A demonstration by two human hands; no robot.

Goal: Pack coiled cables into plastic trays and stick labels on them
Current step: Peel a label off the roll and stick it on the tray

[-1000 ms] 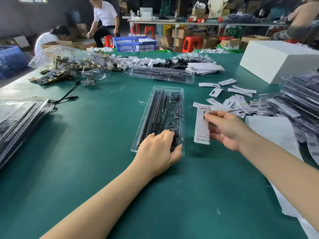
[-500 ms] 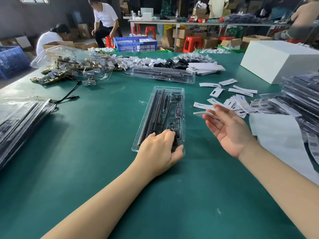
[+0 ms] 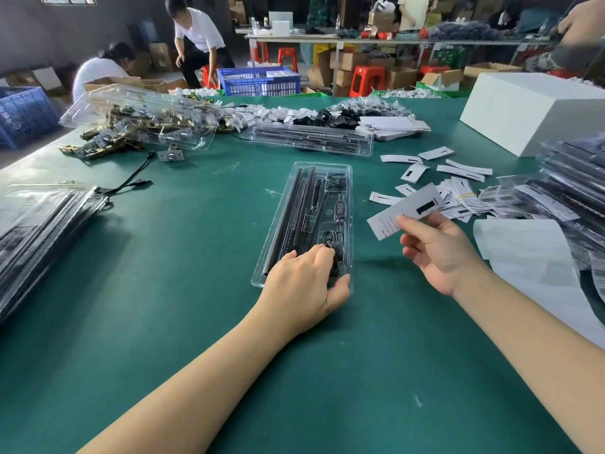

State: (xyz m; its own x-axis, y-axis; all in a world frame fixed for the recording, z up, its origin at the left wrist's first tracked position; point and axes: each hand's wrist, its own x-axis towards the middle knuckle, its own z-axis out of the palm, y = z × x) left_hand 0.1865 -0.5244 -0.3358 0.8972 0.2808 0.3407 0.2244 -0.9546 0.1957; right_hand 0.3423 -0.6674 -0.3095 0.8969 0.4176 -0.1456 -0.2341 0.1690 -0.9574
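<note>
Head view. At centre frame a clear plastic tray lies lengthwise on the green counter, holding black rods along its left side and a coiled cable in its lower right part. The left hand rests on the tray's near end, fingers curled down over the cable area and thumb against the tray's lower right corner; whether it pinches the cable cannot be told. The right hand, right of centre and just beside the tray, pinches one white label between thumb and fingertips, holding it tilted above the counter and apart from the tray. Loose labels lie scattered at right of frame; stacks of packed trays fill the right edge. Step in hand, as judged: labelling, with the tray steadied. The next move calls for carrying the label over the tray, squaring it to the surface and pressing it flat
</note>
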